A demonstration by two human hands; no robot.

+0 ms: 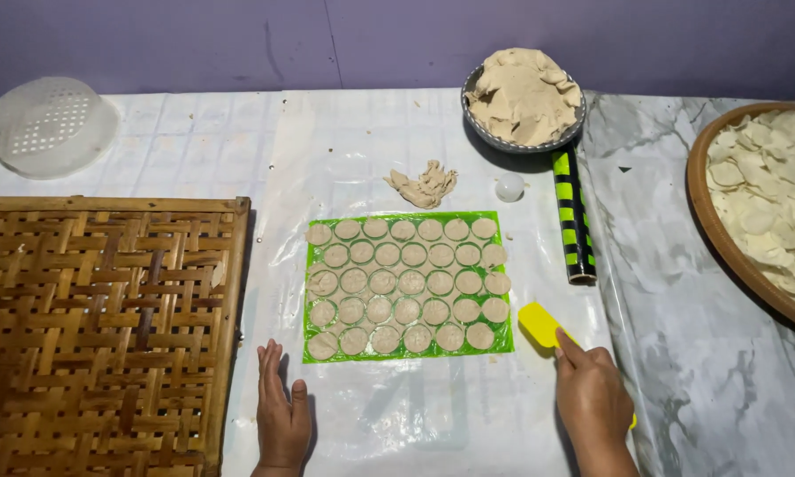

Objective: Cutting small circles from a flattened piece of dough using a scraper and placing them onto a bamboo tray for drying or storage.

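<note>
Your right hand [592, 389] is closed around the handle of a flat yellow plastic scraper [539, 323], its blade just off the lower right corner of the green plastic sheet [500, 346]. Your left hand [281, 415] lies flat and open on the clear plastic cover of the desk [397, 415], fingers together, holding nothing, just below the sheet's lower left corner.

On the green sheet lie rows of thin, pale round dough discs [406, 283], cut close and touching their neighbours. They look soft, light and easily torn, likely a little sticky to the sheet, so you would do better sliding the scraper's edge under a disc than pinching it. The sheet itself looks limp and slick; take it by a bare corner.

Above the sheet sit a small clump of dough scraps [424, 185] and a small white round cutter [509, 186]. A green-and-black striped roller [572, 216] lies to the right, below a grey bowl heaped with dough pieces [523, 97]. A brown round tray of pale discs [768, 203] is at far right, a woven bamboo tray [97, 327] at left, and a white perforated plastic dome [48, 124] behind it. No labels or signs show.
</note>
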